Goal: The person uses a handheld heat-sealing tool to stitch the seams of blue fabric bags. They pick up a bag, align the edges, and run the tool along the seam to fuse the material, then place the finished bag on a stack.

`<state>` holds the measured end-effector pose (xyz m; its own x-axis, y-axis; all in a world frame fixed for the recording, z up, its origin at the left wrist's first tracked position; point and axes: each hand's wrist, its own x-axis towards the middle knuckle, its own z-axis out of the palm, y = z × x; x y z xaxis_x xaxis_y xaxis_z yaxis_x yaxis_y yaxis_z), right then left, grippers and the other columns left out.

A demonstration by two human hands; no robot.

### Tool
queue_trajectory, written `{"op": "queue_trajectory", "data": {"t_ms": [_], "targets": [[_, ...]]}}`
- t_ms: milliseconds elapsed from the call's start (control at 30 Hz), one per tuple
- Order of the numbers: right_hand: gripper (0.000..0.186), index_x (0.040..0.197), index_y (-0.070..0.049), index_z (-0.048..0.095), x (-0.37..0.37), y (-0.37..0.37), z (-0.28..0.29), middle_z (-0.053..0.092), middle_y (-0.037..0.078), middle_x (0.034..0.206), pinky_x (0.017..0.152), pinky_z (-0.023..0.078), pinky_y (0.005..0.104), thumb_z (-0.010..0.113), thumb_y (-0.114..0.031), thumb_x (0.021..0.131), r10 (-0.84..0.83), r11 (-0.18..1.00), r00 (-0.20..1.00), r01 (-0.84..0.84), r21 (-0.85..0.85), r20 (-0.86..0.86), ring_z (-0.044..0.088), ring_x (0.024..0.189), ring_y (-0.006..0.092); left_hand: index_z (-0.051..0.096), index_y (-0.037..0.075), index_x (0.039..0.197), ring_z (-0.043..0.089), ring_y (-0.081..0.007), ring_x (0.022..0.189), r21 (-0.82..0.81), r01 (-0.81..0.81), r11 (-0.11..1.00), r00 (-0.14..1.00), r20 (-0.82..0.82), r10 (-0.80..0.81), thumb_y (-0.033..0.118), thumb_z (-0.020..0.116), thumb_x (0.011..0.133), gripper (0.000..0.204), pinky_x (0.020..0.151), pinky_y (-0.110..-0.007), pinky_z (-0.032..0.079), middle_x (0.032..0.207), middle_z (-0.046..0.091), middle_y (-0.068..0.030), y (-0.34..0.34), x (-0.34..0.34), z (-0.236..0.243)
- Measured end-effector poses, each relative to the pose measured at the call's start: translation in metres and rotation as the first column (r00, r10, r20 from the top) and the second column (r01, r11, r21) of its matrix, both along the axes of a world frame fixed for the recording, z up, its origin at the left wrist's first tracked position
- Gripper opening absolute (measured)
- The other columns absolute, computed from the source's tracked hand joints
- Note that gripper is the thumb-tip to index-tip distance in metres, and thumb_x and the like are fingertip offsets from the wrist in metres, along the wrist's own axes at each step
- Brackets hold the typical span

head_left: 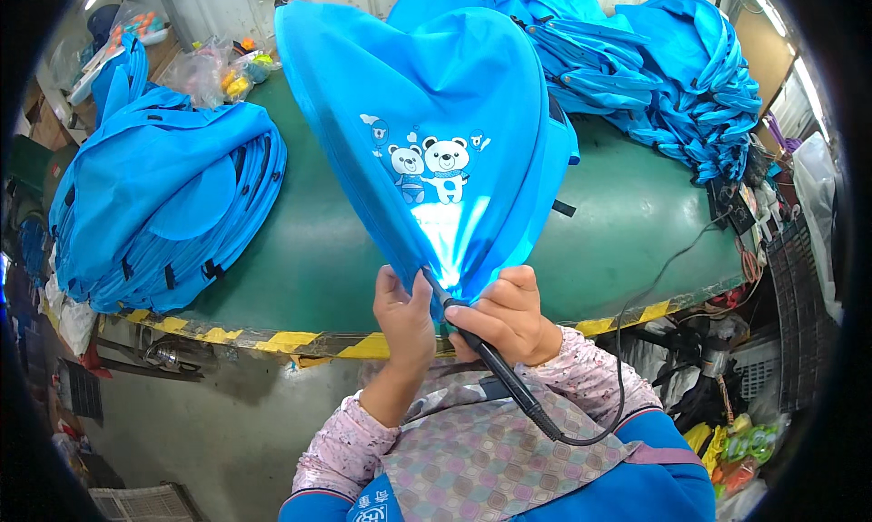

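Observation:
A blue fabric canopy [363,77] with printed white bears rises in front of me, its lower point gathered at my hands. My left hand [406,318] pinches the dark-edged lower left border of the canopy between thumb and fingers. In my right hand [510,318] is a slim black pen-shaped tool [495,363] with a cord, its thin end pointing up toward the left thumb. The right fingers also press against the canopy's lower tip. A bright white glow lights the fabric just above the hands. What the tool's tip touches cannot be made out.
A stack of blue canopies [173,204] lies at the left of the green table [636,222]. More bunched blue fabric [636,59] fills the far right. The tool's black cord [622,340] loops right across the striped table edge [291,342]. Bagged coloured items [232,73] sit far left.

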<state>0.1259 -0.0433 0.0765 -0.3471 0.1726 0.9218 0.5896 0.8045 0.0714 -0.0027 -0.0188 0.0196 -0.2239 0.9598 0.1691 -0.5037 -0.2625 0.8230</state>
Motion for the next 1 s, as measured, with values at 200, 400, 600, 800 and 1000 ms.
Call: {"op": "queue_trajectory", "data": {"t_ms": [200,400,600,800,1000], "targets": [[0.027,0.101,-0.004,0.066,-0.001,0.001,0.002,0.049,-0.007,0.062,0.066,0.035,0.0297,0.071,-0.016,0.077,0.019,0.999,1.0,-0.019,0.037,0.019,0.044,0.056,0.0115,0.06,0.006,0.099,0.058,-0.0047,0.081,-0.01,0.123,0.992,0.992,-0.024,-0.123,0.007,0.067,0.093,0.009,0.068,-0.02,0.045,0.093,0.065,0.0006,-0.002,-0.01,0.0],[0.036,0.102,-0.006,0.065,-0.002,0.0,0.006,0.051,-0.006,0.064,0.066,0.034,0.0299,0.072,-0.02,0.07,-0.057,0.997,0.994,0.052,0.056,0.09,0.046,0.059,0.0115,0.061,0.006,0.088,0.051,-0.001,0.067,-0.101,0.089,0.991,0.993,-0.073,-0.096,0.008,0.074,0.089,0.014,0.058,-0.018,0.038,0.08,0.063,0.0038,-0.004,-0.007,0.009],[0.028,0.1,-0.009,0.067,-0.009,-0.001,0.035,0.059,0.001,0.074,0.068,0.037,0.0353,0.076,-0.012,0.074,-0.087,0.922,0.983,0.017,-0.387,-0.164,0.05,0.063,0.0215,0.055,0.005,0.105,0.062,-0.0089,0.081,-0.013,0.001,1.0,1.0,-0.009,-0.001,0.007,0.073,0.089,0.025,0.066,-0.022,0.049,0.088,0.062,-0.0008,-0.003,0.0,0.013],[0.023,0.116,-0.002,0.059,0.023,-0.001,0.008,0.066,0.01,0.087,0.079,0.043,0.0356,0.063,-0.008,0.093,-0.161,0.964,0.765,-0.013,-0.265,-0.624,0.055,0.083,0.0216,0.054,0.006,0.11,0.063,-0.0122,0.09,-0.015,0.121,0.993,0.99,0.072,-0.12,0.008,0.073,0.09,0.028,0.074,-0.026,0.054,0.103,0.066,-0.0057,-0.007,-0.014,0.025],[0.04,0.135,-0.002,0.041,0.074,0.068,-0.028,0.05,0.014,0.13,0.09,0.042,0.0316,0.056,-0.008,0.098,-0.481,0.867,0.507,0.157,-0.472,-0.715,0.052,0.103,0.0211,0.042,-0.004,0.131,0.061,-0.022,0.104,0.043,0.087,0.995,0.968,-0.238,-0.074,0.016,0.074,0.09,0.056,0.092,-0.035,0.05,0.121,0.06,-0.0149,-0.013,-0.017,0.043]]}}
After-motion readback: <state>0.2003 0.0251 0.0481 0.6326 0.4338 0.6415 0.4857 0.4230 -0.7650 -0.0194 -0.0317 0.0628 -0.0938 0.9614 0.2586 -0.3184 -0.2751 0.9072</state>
